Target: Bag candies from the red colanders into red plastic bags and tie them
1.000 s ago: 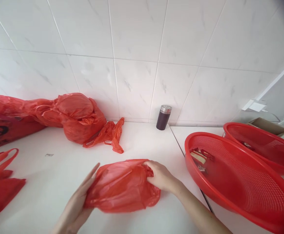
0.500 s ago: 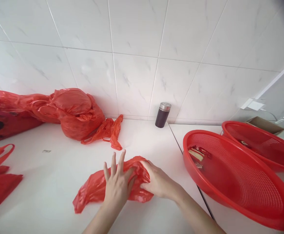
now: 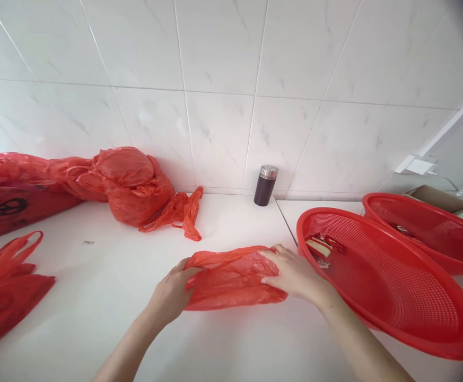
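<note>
A thin red plastic bag (image 3: 231,278) is stretched sideways between my two hands, just above the white table (image 3: 107,286). My left hand (image 3: 175,292) grips its left end, with the thumb on the near face and the other fingers partly hidden behind. At the opposite end, my right hand (image 3: 290,273) has its fingers curled around the bag's edge. The bag looks wrinkled and partly see-through, and I make out nothing inside it.
Full red bags (image 3: 131,185) lie along the tiled wall at left; another red bag (image 3: 12,292) rests nearer. A dark flask (image 3: 265,185) stands at the back. Two red baskets (image 3: 374,329) on the right hold small items, with a cardboard box (image 3: 438,199) behind.
My left hand has gone from spread fingers over the bag to gripping its left end. My right hand has moved right, and the crumpled bag is now drawn out wide.
</note>
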`<state>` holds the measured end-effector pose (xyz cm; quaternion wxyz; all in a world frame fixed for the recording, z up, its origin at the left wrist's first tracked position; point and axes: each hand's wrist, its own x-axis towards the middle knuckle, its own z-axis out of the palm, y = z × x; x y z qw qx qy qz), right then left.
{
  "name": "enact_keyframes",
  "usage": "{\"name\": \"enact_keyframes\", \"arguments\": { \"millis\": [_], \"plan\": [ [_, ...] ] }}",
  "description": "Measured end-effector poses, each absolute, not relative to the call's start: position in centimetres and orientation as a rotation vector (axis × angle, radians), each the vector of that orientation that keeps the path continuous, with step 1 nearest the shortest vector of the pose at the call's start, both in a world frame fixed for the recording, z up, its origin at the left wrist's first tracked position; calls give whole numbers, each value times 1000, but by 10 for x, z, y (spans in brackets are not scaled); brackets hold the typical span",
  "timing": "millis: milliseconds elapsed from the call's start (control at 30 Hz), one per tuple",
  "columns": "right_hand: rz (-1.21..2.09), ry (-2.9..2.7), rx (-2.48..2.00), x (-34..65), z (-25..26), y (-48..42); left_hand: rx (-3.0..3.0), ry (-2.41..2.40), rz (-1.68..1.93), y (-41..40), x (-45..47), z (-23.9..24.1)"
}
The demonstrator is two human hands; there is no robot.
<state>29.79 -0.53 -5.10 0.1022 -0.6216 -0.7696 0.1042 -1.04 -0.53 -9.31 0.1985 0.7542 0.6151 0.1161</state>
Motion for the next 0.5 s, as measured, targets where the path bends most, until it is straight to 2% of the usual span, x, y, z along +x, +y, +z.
{"name": "enact_keyframes", "arguments": {
  "millis": [100,167,233,367,500],
  "plan": [
    [38,-2112,-1637,283,-46,-10,1924,1644,504,-6,-3,-94],
    [68,-2079,-1508,269,-52,-13,1884,1637,577,-6,1,-97],
    [193,-2176,-1477,256,-65,-14,1881,1617,594,-5,4,-101],
    [554,-2428,-1773,252,-91,-6,1815,1635,536,-3,3,-104],
    [916,-2456,-1925,260,-78,3,1755,1679,473,5,-6,-114]
  ]
}}
